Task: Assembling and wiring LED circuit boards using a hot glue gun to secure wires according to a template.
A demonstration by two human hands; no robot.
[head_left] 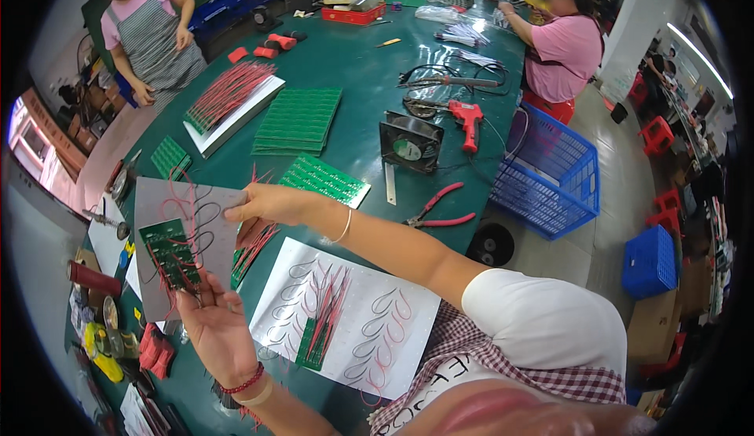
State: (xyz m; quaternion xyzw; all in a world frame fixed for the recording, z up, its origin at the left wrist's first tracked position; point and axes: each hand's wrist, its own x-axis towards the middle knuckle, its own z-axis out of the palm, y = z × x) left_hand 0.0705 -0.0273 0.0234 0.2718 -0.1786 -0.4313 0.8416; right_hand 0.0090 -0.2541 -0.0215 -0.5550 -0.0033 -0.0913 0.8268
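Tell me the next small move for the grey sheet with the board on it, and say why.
Probably lower the grey sheet flat onto the green table. Both hands, left and right, hold it tilted in the air, and the circuit board with red wires lies loosely against it.

The left hand (210, 322) holds from below a grey sheet (177, 236) that carries a small green circuit board (169, 251) with red and black wires. The right hand (267, 203) pinches the right edge of this sheet. Below, on the green table (353, 67), lies a white sheet (393, 334) with another board and red wires (326, 310). Near are red pliers (440, 210), a black fan (410, 144), a red glue gun (469, 118) and a blue basket (550, 173). 2 other persons stand at the far side of the table.
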